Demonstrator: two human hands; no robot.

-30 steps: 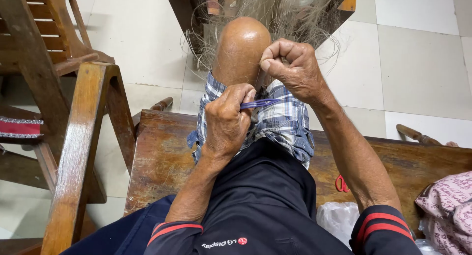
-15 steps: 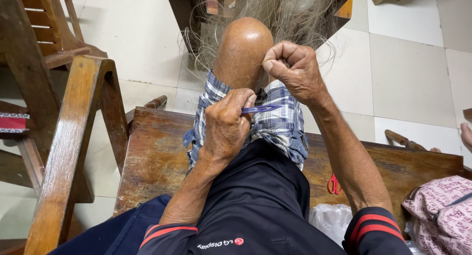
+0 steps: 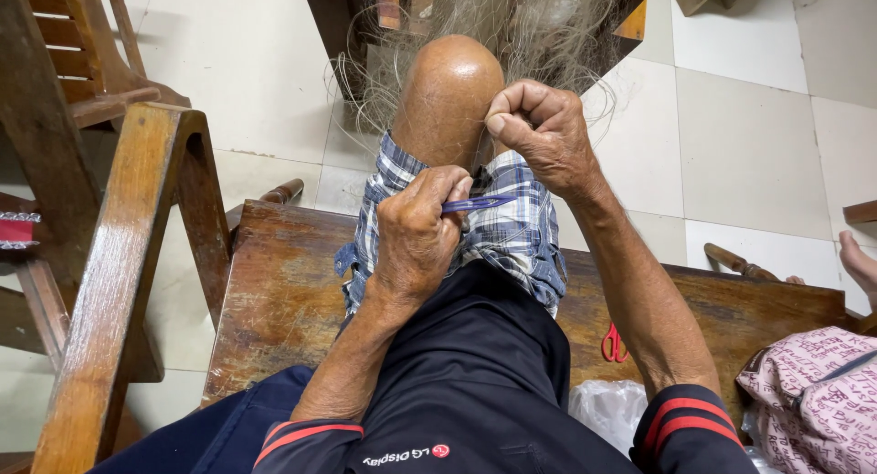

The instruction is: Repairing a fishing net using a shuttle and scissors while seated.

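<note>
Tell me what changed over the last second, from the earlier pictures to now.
Very little. The view drifted a bit to the right, so the pink patterned bag shows more fully and the red scissors stay in sight on the wooden bench. The left hand still grips the blue netting needle, and the right hand still pinches the pale net by the raised knee.

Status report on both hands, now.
Left hand gripping blue netting needle over checked shorts. Right hand pinching fine net strands at knee. Nothing blocking; red scissors lie on bench.
</note>
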